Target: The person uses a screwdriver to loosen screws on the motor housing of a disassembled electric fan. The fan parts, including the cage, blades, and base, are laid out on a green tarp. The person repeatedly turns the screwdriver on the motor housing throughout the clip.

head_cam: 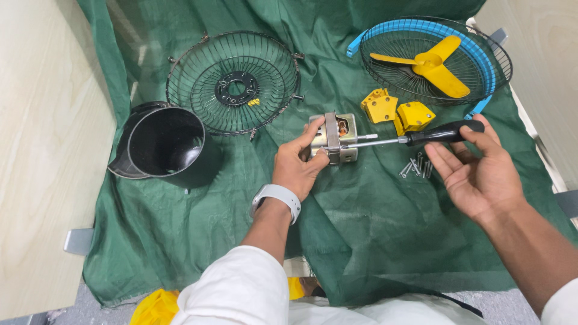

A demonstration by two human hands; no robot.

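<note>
My left hand (298,164) grips a small silver fan motor (335,138) resting on the green cloth, thumb and fingers around its left side. My right hand (478,174) holds a black-handled screwdriver (442,133) by fingertips and thumb, palm up. The screwdriver's metal shaft runs left and its tip meets the motor's right side. A white watch sits on my left wrist.
A green cloth (373,222) covers the table. A bare wire fan guard (233,81) lies at the back, a blue-rimmed guard (487,57) holds a yellow fan blade (436,66). Two yellow brackets (397,111), several loose screws (415,167) and a black housing (165,144) lie nearby.
</note>
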